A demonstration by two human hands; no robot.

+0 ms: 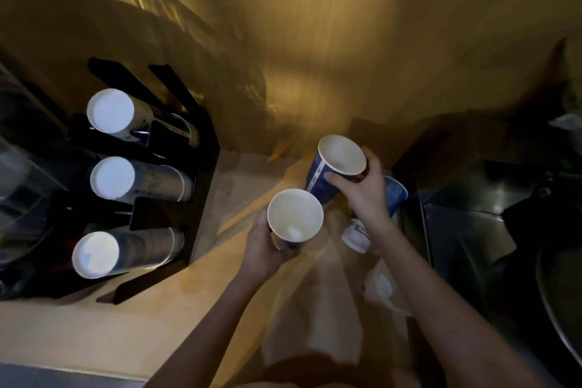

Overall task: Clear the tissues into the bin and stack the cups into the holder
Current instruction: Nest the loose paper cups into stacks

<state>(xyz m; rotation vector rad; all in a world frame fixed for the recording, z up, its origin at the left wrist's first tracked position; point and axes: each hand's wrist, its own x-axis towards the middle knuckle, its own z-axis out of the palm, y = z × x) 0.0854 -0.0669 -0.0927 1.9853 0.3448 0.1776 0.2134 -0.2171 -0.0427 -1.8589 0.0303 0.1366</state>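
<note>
My left hand grips a paper cup from below, its white mouth facing up. Just beyond it, my right hand holds a blue paper cup tilted toward me. Behind my right wrist lies another blue cup on its side, and a white and blue cup rests below it. A crumpled white tissue lies on the counter under my right forearm. On the left stands the black cup holder with three rows of stacked cups, their bases facing me.
The pale counter runs along my side, with a wooden wall behind it. A dark metal sink area lies at the right. Clear plastic items sit at the far left beside the holder.
</note>
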